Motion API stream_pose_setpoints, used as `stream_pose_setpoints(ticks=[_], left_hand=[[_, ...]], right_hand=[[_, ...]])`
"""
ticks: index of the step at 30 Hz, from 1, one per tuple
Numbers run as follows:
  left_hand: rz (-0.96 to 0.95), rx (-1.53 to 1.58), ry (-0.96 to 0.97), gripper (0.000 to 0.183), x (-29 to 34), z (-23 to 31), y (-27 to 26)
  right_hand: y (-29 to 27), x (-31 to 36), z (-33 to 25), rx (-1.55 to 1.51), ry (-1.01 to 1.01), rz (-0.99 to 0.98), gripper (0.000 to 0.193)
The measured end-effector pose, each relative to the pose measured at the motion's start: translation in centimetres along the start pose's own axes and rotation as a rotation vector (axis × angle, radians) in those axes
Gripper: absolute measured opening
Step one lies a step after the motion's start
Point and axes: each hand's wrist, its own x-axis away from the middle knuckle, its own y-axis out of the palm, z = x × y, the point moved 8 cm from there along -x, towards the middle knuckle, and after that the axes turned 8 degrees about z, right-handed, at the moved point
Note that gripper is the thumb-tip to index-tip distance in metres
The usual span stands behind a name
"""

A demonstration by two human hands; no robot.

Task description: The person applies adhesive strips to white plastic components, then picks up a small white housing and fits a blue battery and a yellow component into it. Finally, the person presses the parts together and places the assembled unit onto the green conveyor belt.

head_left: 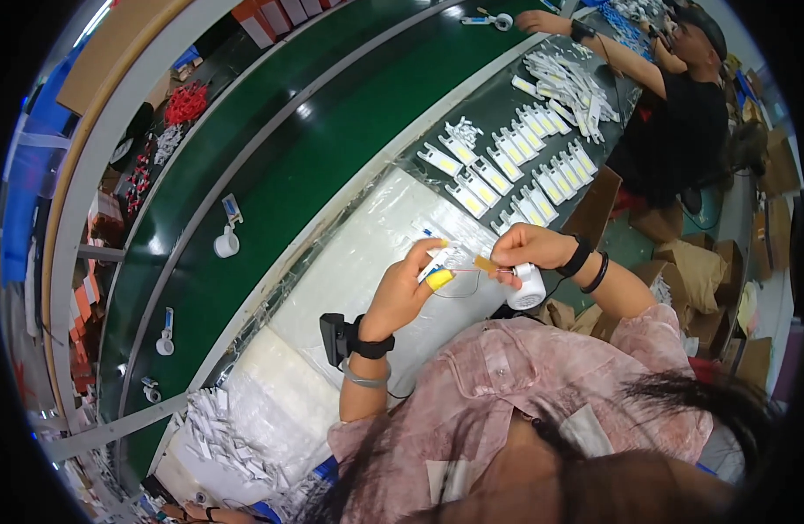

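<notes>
My left hand (405, 288) is closed round a small white plastic part (454, 257), with a yellow covering (439, 279) at the thumb tip. From there a thin red wire (481, 270) runs across to my right hand (531, 249), whose fingers pinch together at its end. Between the hands sits a small amber-brown piece (484, 263); what it joins is unclear. Just under my right fingers is a round white lamp-like housing (526, 288) with a slotted face. Whether the fingers also grip it is hidden.
A plastic-covered worktable (350, 253) lies beneath my hands. Rows of white panels with yellow strips (515, 153) stand beyond. A green conveyor (271, 166) carries white assemblies (226, 241). White parts (232, 441) lie piled lower left. A co-worker (681, 113) reaches toward the conveyor.
</notes>
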Motion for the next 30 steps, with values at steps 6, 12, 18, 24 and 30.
stream_pose_setpoints(ticks=[6,12,18,24,30], left_hand=[[-0.033,-0.192,0.249,0.034,2.0,-0.2,2.4],[0.046,-0.181,0.275,0.032,2.8,0.2,3.0],[0.168,-0.152,0.21,0.028,2.9,-0.6,3.7],[0.223,0.646,-0.204,0.03,3.4,-4.7,6.5],[0.348,0.807,-0.188,0.034,3.7,-3.1,8.0]], right_hand=[[1.1,0.7,2.3,0.325,-0.029,0.034,0.024],[2.0,1.6,3.9,0.169,-0.05,0.009,0.024],[2.3,1.5,0.4,0.808,-0.298,0.523,0.015],[3.8,3.3,-2.5,0.994,-0.93,0.778,0.012],[3.7,4.6,-3.2,0.887,-1.059,0.602,0.017]])
